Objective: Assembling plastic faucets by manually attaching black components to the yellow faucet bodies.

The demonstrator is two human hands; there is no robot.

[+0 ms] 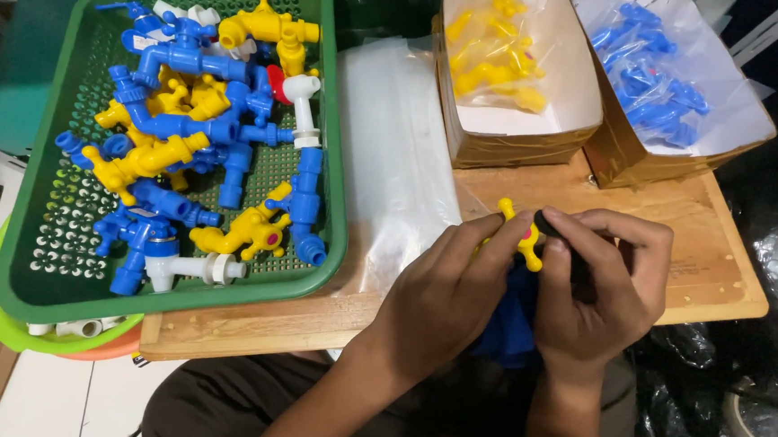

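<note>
My left hand [443,294] and my right hand [596,290] meet over the wooden board [702,256]. Between their fingers is a small yellow plastic tap handle [525,238] with a red centre. The fingers of my left hand pinch this handle. In my right hand there is also a dark tool [558,229], its tip against the handle. A blue plastic piece [509,320] shows below and between the hands, mostly hidden by them.
A green perforated basket [332,188] at the left holds several blue, yellow and white plastic taps. A stack of clear plastic bags [393,147] lies beside it. Two cardboard boxes at the back hold bagged yellow parts [499,45] and bagged blue parts [654,77].
</note>
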